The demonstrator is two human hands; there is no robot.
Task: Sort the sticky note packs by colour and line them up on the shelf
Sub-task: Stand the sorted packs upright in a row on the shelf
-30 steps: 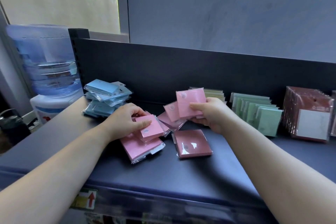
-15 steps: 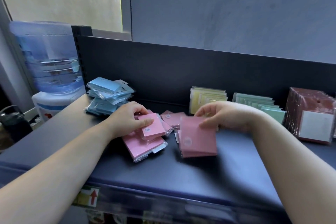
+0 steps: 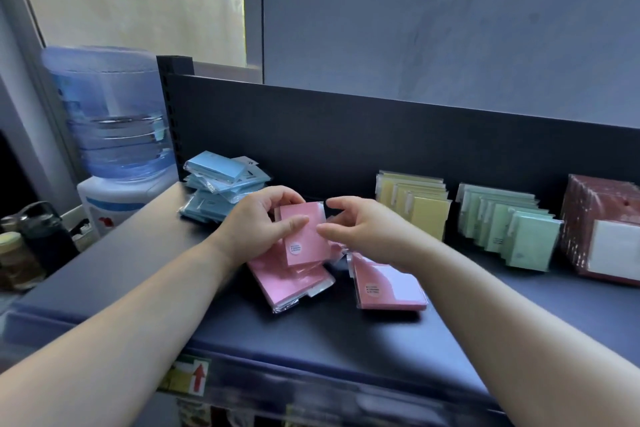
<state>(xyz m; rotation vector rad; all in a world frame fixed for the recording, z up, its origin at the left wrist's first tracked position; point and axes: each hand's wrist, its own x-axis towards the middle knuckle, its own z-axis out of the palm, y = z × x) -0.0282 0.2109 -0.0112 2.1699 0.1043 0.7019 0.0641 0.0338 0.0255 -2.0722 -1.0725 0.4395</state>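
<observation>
Left hand [image 3: 256, 229] grips a glossy pink pack [image 3: 304, 236] with a round white sticker, upright above the pink pile [image 3: 291, 284] mid-shelf; right hand [image 3: 363, 232] curls at its right edge, grip unclear; bare shelf [image 3: 311, 333] lies toward the front lip.

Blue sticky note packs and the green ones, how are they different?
The blue sticky note packs lie flat in a messy heap at the left; the green sticky note packs stand on edge in a neat row at the right. Both are plastic-wrapped and sit on the dark shelf.
</observation>
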